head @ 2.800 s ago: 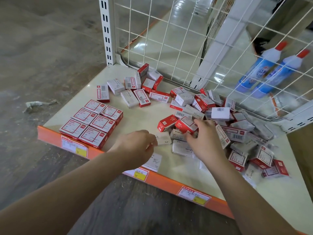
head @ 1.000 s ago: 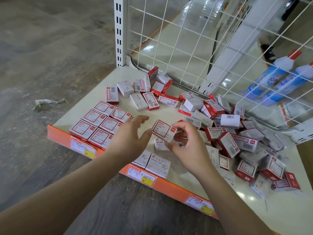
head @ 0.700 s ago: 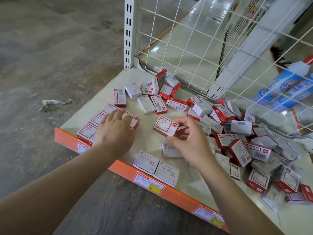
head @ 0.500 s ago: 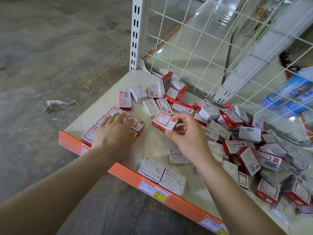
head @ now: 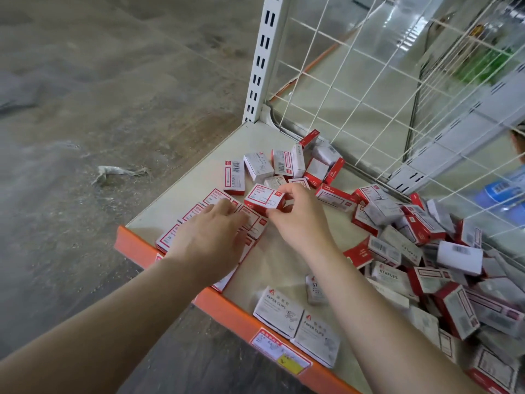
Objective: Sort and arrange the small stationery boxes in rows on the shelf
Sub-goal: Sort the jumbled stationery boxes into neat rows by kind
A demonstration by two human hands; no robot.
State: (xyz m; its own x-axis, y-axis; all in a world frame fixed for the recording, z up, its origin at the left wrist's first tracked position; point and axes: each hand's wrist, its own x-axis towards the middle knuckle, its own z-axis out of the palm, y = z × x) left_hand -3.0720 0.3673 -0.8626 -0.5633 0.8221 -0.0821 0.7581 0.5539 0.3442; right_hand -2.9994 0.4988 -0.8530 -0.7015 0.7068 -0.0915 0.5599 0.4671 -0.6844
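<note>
My right hand (head: 298, 220) pinches a red-and-white box (head: 262, 198) between thumb and fingers, just above the far right corner of the arranged block of red-and-white boxes (head: 199, 211) near the shelf's front left corner. My left hand (head: 211, 237) lies flat on that block and hides most of it. Two white paper-clip boxes (head: 298, 322) sit side by side at the front edge. A loose heap of red and white boxes (head: 426, 251) fills the right side. Several more boxes (head: 284, 166) lie scattered near the back corner.
The cream shelf (head: 176, 200) has an orange front rail (head: 221, 305) with price labels. A white slotted upright (head: 264, 58) and a wire mesh back (head: 369, 81) close the rear. Blue bottles (head: 505, 191) lie behind the mesh. A paper scrap (head: 113, 172) lies on the concrete floor.
My right hand lifted a red-and-white box from the heap and carried it left to the arranged block. My left hand moved left and settled flat on that block. The view shifted left.
</note>
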